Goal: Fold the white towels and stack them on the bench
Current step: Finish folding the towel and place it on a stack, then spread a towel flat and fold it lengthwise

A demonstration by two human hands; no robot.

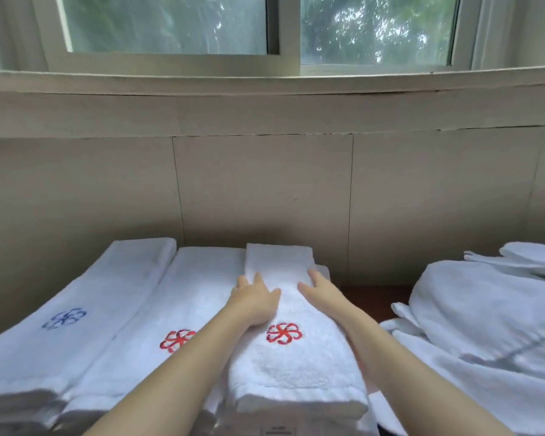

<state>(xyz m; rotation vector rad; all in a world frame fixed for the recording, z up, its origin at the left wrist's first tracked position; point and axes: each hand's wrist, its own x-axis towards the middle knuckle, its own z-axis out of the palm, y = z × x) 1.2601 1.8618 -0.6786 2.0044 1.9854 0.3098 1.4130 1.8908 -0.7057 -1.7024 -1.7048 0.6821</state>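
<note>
A folded white towel with a red flower emblem lies lengthwise on top of a stack in the middle of the head view. My left hand rests flat on its left side with fingers straight. Along its right edge my right hand presses with fingers straight. Left of it lies another folded white towel with a red emblem, and further left a folded towel with a blue emblem. A strip of dark red bench shows to the right of the stack.
A heap of unfolded white towels fills the right side. A beige panelled wall rises directly behind the bench, with a window ledge and window above it.
</note>
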